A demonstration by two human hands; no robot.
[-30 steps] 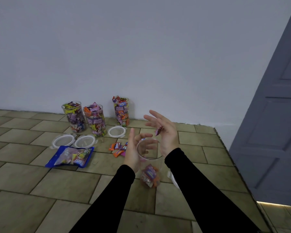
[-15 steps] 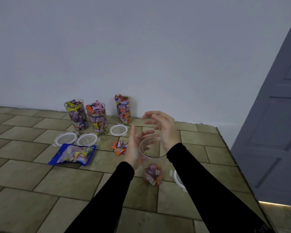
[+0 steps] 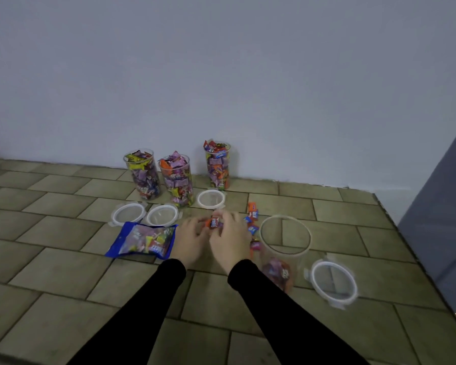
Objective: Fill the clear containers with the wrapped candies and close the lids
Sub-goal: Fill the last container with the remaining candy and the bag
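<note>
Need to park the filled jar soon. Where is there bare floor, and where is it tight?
Bare tiles lie left of the blue candy bag and the two left lids, and in front near the sleeves. Also bare: behind the near jar, toward the wall. Crowded: around both hands, the loose candies, and the three full jars.

1. Left hand [image 3: 192,239] and right hand [image 3: 231,239] meet on the tiled floor [image 3: 63,272], gathering wrapped candies [image 3: 214,223].
2. Open clear container [image 3: 283,252] stands right of the hands; its lid [image 3: 333,283] lies beside it.
3. Three filled containers [image 3: 175,179] stand near the wall.
</note>
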